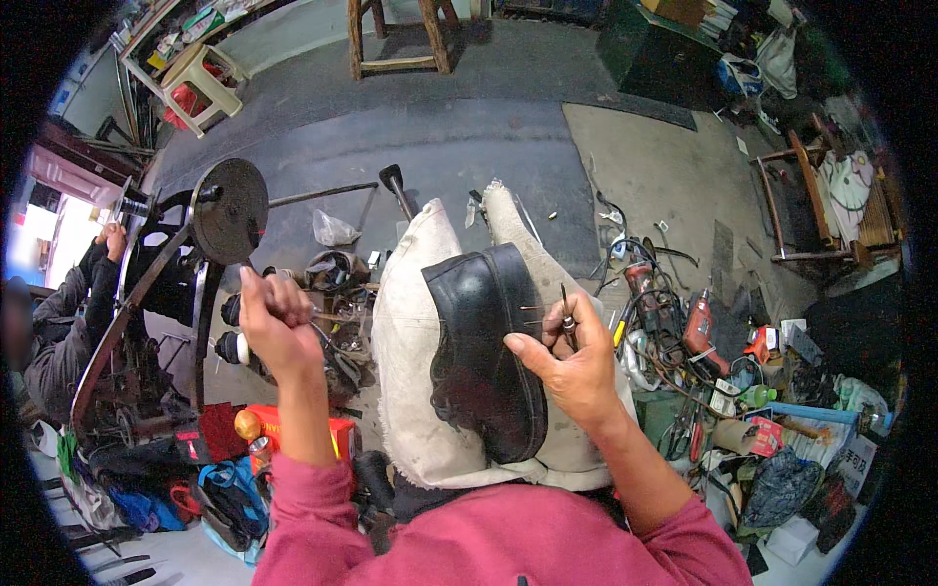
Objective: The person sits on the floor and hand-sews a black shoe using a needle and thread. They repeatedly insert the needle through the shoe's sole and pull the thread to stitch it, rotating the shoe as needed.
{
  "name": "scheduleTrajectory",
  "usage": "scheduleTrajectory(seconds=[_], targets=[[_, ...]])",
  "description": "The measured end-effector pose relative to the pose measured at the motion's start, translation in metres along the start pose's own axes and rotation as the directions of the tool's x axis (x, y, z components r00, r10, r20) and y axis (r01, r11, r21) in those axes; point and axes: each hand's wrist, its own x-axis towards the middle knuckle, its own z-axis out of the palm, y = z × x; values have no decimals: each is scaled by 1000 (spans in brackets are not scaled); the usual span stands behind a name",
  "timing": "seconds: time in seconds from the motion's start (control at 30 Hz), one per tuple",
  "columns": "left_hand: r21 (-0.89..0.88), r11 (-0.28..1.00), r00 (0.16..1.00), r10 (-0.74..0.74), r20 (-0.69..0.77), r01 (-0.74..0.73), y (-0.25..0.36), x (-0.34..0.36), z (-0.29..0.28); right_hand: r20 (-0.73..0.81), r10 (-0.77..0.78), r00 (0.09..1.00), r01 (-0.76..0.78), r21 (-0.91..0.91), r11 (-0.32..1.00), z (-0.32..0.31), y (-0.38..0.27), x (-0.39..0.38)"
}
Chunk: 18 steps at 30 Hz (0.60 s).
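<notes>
A black leather shoe [484, 342] lies across my lap on an off-white cloth [405, 391]. My left hand [280, 317] is raised to the left of the shoe, its fingers curled in. From it a thin thread [381, 318] runs taut toward the shoe's left edge. My right hand [576, 366] is at the shoe's right side, with thumb and fingers closed on a slim awl [567, 314] whose thin tip points up and away. A fine line also crosses from the shoe to these fingers.
A black cast-iron machine with a round wheel [229, 212] stands at the left, a person's hand [114, 240] beyond it. Red power drills [700, 332], cables and hand tools lie at my right. Farther off are a wooden stool [401, 63] and a plastic stool [203, 88].
</notes>
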Motion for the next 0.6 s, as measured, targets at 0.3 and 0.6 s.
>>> scheduleTrajectory(seconds=[0.3, 0.6], targets=[[386, 495, 471, 54, 880, -778, -1, -118, 95, 42, -202, 978, 205, -62, 977, -19, -19, -18], [460, 490, 561, 73, 825, -740, -18, -116, 91, 239, 171, 956, -186, 42, 982, -38, -34, -33]])
